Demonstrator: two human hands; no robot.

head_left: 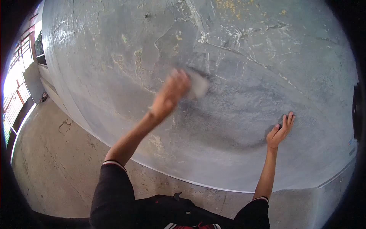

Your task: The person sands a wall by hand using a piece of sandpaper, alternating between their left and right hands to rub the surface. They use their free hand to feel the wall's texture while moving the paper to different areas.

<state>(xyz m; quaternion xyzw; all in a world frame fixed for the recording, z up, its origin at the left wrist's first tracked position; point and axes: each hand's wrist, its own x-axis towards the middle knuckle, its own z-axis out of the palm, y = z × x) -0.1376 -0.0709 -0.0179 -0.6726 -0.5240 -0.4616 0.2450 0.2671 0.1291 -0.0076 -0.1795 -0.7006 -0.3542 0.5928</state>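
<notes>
In the head view, my left hand (172,93) is raised against a grey painted wall (236,164), blurred by motion. Its fingers are closed on a pale flat piece (199,84), perhaps a sheet of sandpaper or a cloth; the blur hides which. That piece lies at the wall surface, just right of the fingers. Lower and to the right, my right hand (280,130) rests on the wall with fingers stretched upward and thumb apart. A dark shadow shows beside its fingers. Around the left hand the paint is peeling, with cracks and whitish flakes above.
A bare concrete floor (49,160) with cracks runs along the wall's foot. At the far left stands a barred gate (17,95) with bright light behind it. Something dark (357,112) sits at the right edge. A raised cracked ridge (248,57) crosses the upper wall.
</notes>
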